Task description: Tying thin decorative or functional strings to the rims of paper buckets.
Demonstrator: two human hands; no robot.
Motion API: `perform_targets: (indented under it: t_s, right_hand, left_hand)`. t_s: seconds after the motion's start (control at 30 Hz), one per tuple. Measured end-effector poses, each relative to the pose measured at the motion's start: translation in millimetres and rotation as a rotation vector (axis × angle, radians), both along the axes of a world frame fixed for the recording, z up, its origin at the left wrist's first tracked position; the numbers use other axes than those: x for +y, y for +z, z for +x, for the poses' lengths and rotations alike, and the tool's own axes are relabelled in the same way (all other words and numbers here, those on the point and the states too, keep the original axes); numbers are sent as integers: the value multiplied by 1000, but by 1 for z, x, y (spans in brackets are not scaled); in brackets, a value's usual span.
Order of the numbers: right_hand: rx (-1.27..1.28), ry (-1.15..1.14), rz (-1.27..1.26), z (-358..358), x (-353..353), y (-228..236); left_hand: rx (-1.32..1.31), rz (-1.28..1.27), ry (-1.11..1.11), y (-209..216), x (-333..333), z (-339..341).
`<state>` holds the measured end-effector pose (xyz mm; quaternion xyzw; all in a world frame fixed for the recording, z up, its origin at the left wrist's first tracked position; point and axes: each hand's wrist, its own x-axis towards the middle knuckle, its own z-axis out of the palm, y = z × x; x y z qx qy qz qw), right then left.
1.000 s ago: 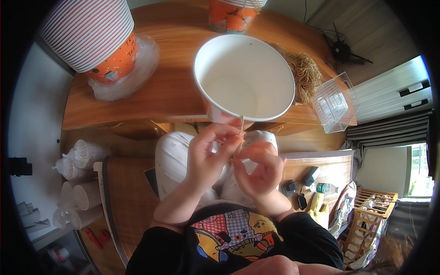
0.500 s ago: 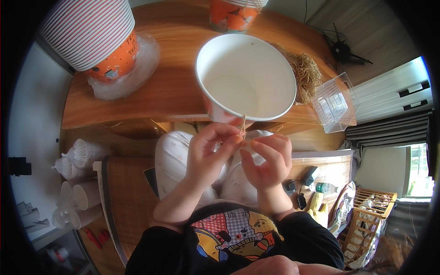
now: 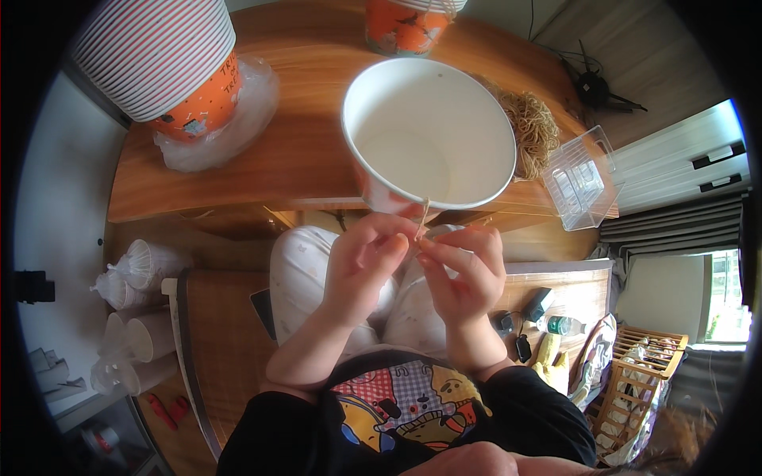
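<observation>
A large paper bucket (image 3: 389, 103), white inside with an orange-patterned outside, stands tilted toward me at the near edge of the desk. A thin tan string (image 3: 426, 213) hangs over its near rim. Just below that rim, my left hand (image 3: 361, 266) pinches the string between thumb and forefinger. My right hand (image 3: 467, 274) meets it there, its fingertips closed on the same short length of string. The exact knot or loop between the fingertips is too small to make out. Both hands are above my lap, apart from the bucket's wall.
Nested orange buckets (image 3: 171, 79) stand on a plastic bag (image 3: 258, 95) at the far left. Another orange bucket (image 3: 405, 28) is at the back. Right of the bucket lie a bundle of tan strings (image 3: 533, 131) and a clear plastic bin (image 3: 583, 178). White buckets (image 3: 151, 337) lie at left.
My right fingers have shifted and drawn closer together at the string, beside the left fingertips. The bucket has moved very slightly to the right.
</observation>
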<state>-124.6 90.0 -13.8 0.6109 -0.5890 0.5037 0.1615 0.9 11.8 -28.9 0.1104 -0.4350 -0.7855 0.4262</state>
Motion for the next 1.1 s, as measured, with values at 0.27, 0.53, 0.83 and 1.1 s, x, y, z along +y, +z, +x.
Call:
perform_targets:
  t_s: [0.27,0.53,0.83,1.1]
  right_hand:
    - [-437,199,127,-1,2,-2]
    - [-244,175,76,-2,-6,4]
    - [83,10,6,4,-14,17]
    - [250,-90,23,4,-18,29]
  left_hand:
    - [28,71,-115,-14,-3,1]
    - [-39,80,2,-12,0,5]
    - [-186,-199,210,-1,-7,11]
    - [-261,-543,413,3,-15,11]
